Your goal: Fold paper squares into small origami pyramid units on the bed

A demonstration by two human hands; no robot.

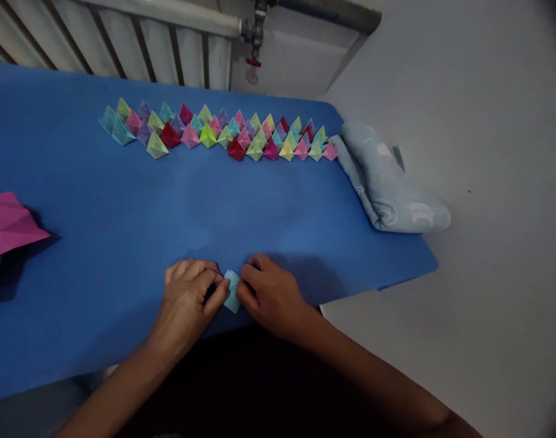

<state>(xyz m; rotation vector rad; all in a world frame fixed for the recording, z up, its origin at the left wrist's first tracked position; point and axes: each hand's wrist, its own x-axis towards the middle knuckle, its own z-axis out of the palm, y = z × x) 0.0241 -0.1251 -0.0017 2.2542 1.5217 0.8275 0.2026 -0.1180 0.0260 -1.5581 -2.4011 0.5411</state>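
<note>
Between my two hands, close to the table's near edge, is a small light-blue piece of folded paper (pixel 232 293). My left hand (pixel 189 292) pinches its left side, thumb and fingertips pressed together. On the opposite side my right hand (pixel 271 295) grips the paper with bent fingers, covering its right corner. The visible part has a diamond-like outline with a crease or layered edge near the top. Fine details of the folds are too small to make out.
Rows of small folded paper pieces (pixel 208 136) in many colours stand along the back of the blue table (pixel 136 213). A folded grey-blue patterned cloth (pixel 387 182) lies at the right end. Larger pink paper (pixel 8 225) is at far left. Behind are a radiator (pixel 159 52) and a pipe valve (pixel 258 30).
</note>
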